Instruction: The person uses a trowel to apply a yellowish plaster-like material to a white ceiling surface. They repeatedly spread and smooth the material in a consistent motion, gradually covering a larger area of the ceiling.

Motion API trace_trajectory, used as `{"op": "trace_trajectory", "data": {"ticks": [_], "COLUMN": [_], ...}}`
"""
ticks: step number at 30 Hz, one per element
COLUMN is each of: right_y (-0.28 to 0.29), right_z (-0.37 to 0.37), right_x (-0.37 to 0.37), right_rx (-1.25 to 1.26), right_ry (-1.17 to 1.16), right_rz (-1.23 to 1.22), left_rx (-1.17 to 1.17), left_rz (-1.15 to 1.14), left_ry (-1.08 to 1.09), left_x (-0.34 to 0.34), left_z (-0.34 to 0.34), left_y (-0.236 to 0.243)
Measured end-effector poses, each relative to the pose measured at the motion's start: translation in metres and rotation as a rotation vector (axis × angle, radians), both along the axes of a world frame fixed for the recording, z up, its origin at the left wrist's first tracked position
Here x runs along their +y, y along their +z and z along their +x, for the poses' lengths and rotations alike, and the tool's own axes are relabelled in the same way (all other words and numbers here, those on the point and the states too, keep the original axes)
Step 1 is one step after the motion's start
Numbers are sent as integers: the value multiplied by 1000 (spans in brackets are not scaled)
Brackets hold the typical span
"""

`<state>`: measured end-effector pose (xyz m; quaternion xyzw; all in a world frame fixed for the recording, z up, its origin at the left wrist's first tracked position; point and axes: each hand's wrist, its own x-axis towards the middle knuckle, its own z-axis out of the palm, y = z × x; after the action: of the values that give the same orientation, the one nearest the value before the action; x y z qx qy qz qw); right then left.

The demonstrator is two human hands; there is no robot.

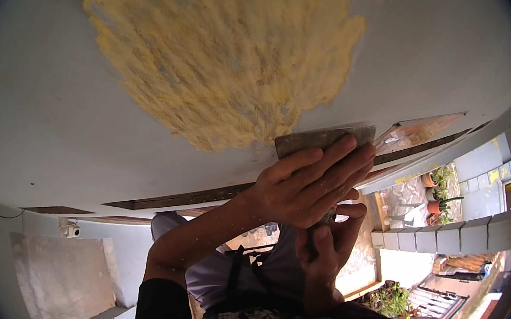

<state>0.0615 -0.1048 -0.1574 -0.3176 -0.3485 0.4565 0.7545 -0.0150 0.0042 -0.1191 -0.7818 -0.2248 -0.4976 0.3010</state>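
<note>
A wide-bladed scraper [326, 138] touches or nearly touches a pale ceiling surface [59, 120], just below a large yellow smeared patch [230, 54]. My left hand [315, 181] lies across the scraper's blade, its fingers stretched out and slightly apart. Below it, my right hand [331, 252] is closed round the scraper's dark handle, which is partly hidden by the left hand. Ragged streaks mark the yellow patch, with grey showing through in places.
Dark narrow gaps [177, 199] run along the ceiling's near edge. A thin glossy panel [421, 129] sits right of the scraper. A white camera-like device [69, 229] is mounted at left. Far below at right are potted plants [436, 201] and a tiled ledge [444, 238].
</note>
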Motion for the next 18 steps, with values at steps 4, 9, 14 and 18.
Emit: {"op": "trace_trajectory", "data": {"ticks": [4,9,14,18], "right_y": [-7,8,3,6], "right_z": [-7,0,-2,-4], "right_x": [-7,-11,-9,-18], "right_rx": [-53,-143,-77,-63], "right_ry": [-42,18,-39,-51], "right_rz": [25,-12,-44,-136], "left_rx": [10,-30,3,-69], "left_rz": [-51,-53,-54,-89], "left_ry": [-30,-92,-22,-44], "left_x": [-6,-3,-7,-11], "left_z": [-3,1,0,4], "left_y": [0,11,-7,-1]}}
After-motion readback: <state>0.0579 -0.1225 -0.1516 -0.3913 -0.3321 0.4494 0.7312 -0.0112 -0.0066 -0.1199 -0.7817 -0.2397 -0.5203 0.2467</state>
